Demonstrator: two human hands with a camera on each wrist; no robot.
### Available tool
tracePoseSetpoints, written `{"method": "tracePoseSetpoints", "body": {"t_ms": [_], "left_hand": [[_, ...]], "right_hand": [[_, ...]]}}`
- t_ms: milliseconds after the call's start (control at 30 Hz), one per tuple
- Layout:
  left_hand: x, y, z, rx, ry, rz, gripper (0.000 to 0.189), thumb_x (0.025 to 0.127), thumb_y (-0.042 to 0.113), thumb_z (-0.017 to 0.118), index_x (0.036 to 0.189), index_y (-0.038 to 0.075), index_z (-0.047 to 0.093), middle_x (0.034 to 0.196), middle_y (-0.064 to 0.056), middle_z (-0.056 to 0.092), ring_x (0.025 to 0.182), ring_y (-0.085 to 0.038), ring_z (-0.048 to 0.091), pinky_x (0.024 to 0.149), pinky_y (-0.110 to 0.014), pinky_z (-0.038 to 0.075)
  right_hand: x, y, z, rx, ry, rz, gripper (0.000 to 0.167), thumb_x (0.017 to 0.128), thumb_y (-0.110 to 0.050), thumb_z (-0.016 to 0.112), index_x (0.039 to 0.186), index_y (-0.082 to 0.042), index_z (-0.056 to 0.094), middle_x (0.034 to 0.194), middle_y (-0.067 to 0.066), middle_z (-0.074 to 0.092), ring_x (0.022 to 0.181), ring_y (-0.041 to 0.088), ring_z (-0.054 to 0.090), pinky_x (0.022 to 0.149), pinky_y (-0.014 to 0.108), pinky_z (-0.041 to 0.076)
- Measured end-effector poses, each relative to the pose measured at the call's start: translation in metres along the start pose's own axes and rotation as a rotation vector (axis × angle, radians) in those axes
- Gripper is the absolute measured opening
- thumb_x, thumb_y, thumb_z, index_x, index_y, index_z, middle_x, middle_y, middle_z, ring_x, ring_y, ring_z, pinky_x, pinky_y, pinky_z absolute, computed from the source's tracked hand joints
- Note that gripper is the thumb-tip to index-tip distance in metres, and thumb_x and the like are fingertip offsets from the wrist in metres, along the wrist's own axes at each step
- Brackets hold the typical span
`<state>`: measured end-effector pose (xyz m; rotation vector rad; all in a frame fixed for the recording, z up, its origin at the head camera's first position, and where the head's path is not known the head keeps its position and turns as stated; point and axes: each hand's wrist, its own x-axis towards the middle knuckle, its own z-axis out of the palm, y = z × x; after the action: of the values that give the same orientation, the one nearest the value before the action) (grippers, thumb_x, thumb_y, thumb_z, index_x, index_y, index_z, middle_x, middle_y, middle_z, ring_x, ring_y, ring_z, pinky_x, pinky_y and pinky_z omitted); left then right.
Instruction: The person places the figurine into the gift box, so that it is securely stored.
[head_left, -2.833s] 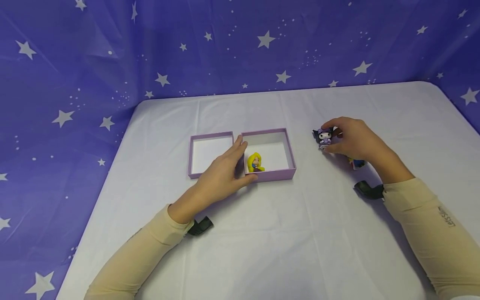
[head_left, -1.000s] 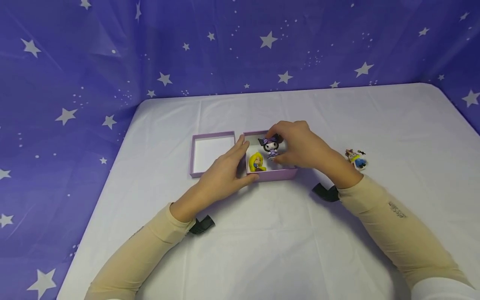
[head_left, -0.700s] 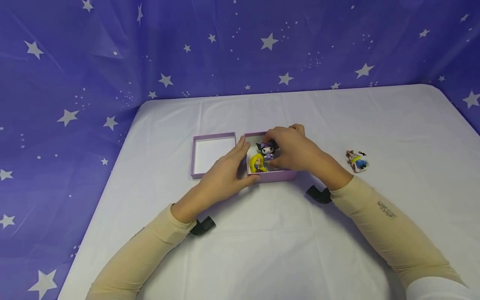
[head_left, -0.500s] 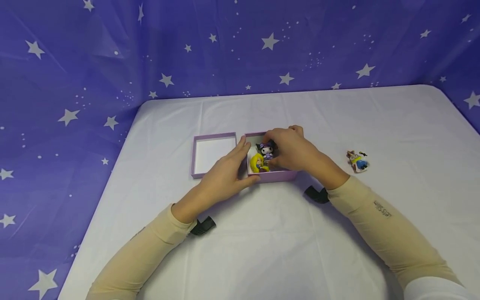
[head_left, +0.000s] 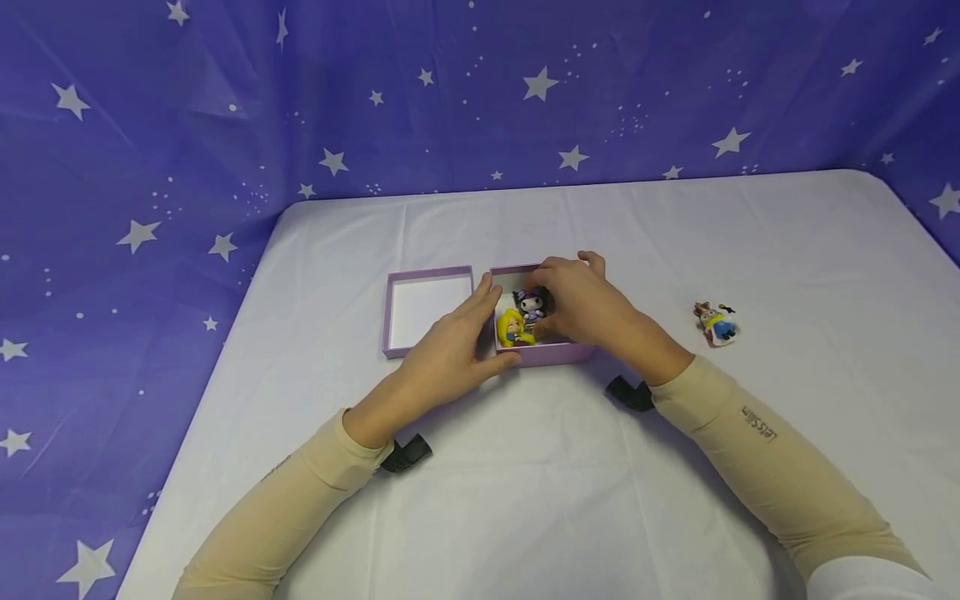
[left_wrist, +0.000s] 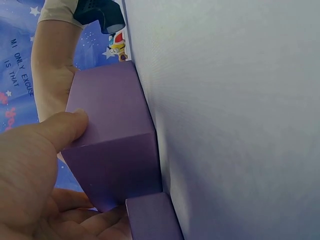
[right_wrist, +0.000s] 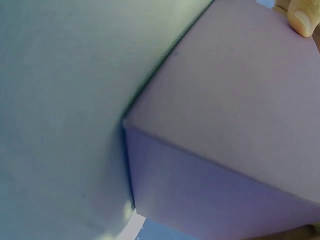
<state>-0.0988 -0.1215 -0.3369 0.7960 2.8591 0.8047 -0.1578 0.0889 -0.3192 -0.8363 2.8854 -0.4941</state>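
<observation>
My left hand (head_left: 442, 358) grips the purple box (head_left: 555, 356) at its near left corner, thumb on the front wall and fingers along the left side. In the left wrist view the thumb presses the box's outer wall (left_wrist: 110, 105). My right hand (head_left: 588, 300) reaches into the box and pinches a small figurine (head_left: 531, 306) with a black hood, white face and purple dress. Beside it, at the front left inside the box, a yellow-haired figurine (head_left: 512, 327) leans. The right wrist view shows the box's outside (right_wrist: 230, 90); the right fingertips are hidden there.
A shallow purple lid (head_left: 387, 317) with a white inside lies left of the box, partly behind the left hand. A third figurine (head_left: 717, 325), in blue and yellow, lies to the right on the white tablecloth (head_left: 525, 500). A starry purple curtain (head_left: 450, 100) hangs behind.
My right hand has carried the black-hooded figurine leftward from the right of the table, down into the box. The yellow-haired figurine has tilted slightly. My left hand has stayed at the box.
</observation>
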Motion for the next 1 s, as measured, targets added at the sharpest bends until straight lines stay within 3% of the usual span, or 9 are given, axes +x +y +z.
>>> {"method": "tracePoseSetpoints", "body": {"t_ms": [400,567,800,1000], "left_hand": [[-0.001,0.0,0.002,0.001,0.016,0.005,0.093,0.087,0.05,0.069,0.154,0.003,0.024,0.161,-0.013,0.011,0.144,-0.023,0.02,0.113,-0.039,0.027],[-0.001,0.0,0.001,0.008,0.014,0.006,0.094,0.087,0.05,0.069,0.154,0.002,0.024,0.161,-0.014,0.011,0.144,-0.024,0.02,0.113,-0.039,0.027],[0.0,0.001,0.0,0.003,0.01,-0.001,0.094,0.087,0.051,0.069,0.154,0.003,0.024,0.161,-0.014,0.011,0.144,-0.025,0.02,0.113,-0.04,0.027],[0.0,0.002,0.001,-0.002,0.013,-0.003,0.093,0.087,0.05,0.069,0.154,0.002,0.025,0.161,-0.013,0.011,0.144,-0.024,0.02,0.113,-0.04,0.027]], "right_hand": [[0.0,0.0,-0.001,-0.045,-0.006,-0.044,0.055,0.067,-0.025,0.091,0.116,-0.012,0.07,0.11,0.005,0.064,0.111,0.022,0.056,0.111,0.062,0.012],[-0.005,0.007,-0.006,0.007,-0.005,-0.086,0.053,0.071,-0.025,0.088,0.119,-0.013,0.068,0.108,0.002,0.065,0.106,0.02,0.057,0.108,0.062,0.017],[-0.021,0.021,-0.016,0.119,0.076,-0.167,0.053,0.078,-0.02,0.081,0.126,-0.01,0.064,0.106,0.004,0.065,0.099,0.022,0.058,0.095,0.05,0.037],[-0.039,0.034,-0.028,0.238,0.184,-0.142,0.049,0.08,-0.02,0.081,0.125,-0.01,0.064,0.115,0.002,0.065,0.107,0.021,0.058,0.092,0.043,0.045]]}}
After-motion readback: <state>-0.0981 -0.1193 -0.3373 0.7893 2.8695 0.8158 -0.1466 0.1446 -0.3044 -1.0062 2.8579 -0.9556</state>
